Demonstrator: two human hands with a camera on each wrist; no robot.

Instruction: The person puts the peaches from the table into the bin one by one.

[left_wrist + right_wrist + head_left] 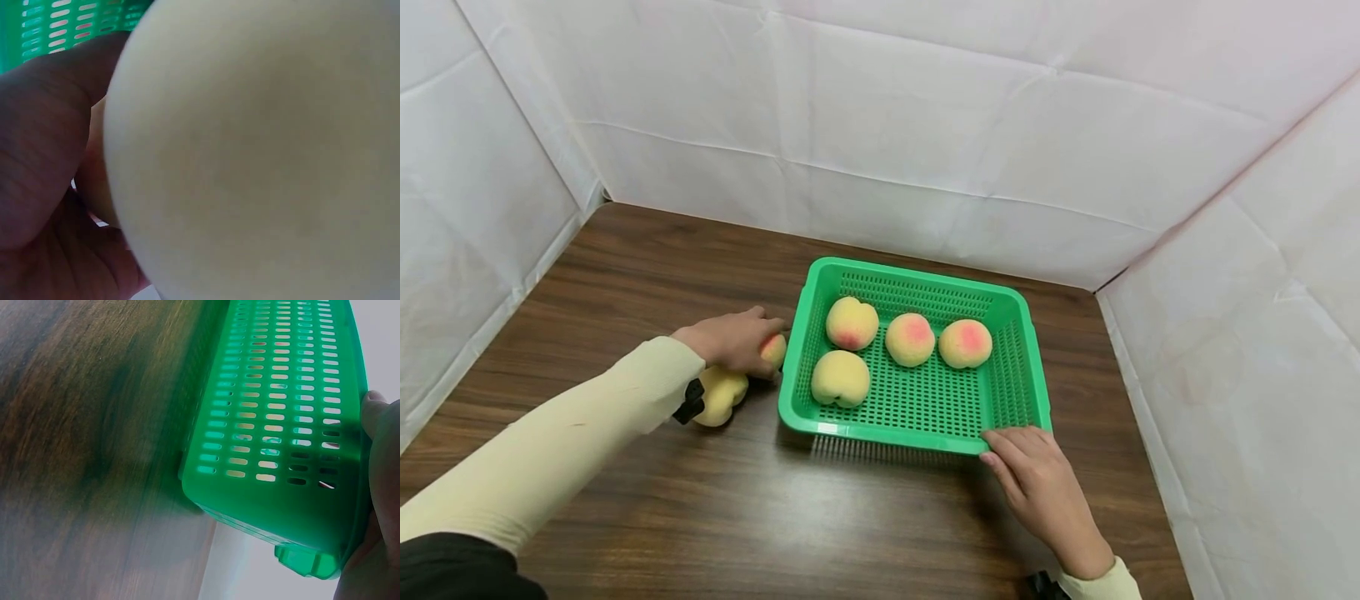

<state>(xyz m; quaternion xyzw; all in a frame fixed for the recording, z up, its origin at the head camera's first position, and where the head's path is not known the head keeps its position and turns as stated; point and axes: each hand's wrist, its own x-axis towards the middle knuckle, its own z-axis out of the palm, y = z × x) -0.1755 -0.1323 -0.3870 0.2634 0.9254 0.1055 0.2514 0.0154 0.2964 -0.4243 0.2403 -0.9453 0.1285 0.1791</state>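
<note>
My left hand [735,340] curls round a peach [773,351] on the table, just left of the green plastic basket [880,433]. A second, yellow peach [720,395] lies under that wrist and fills much of the left wrist view, partly hiding the held one. My right hand [1037,479] grips the basket's rim at its near right corner, fingers over the edge and thumb on the outside. Inside the basket lie several peaches: a yellow one [840,379] at the near left, others with pink blushes [910,340] behind it and toward the right.
The basket stands on a dark wood-grain table [715,508]. White sheeting [880,108] walls off the back and both sides, and the basket's far rim is near the back sheet. Slotted basket walls show in both wrist views.
</note>
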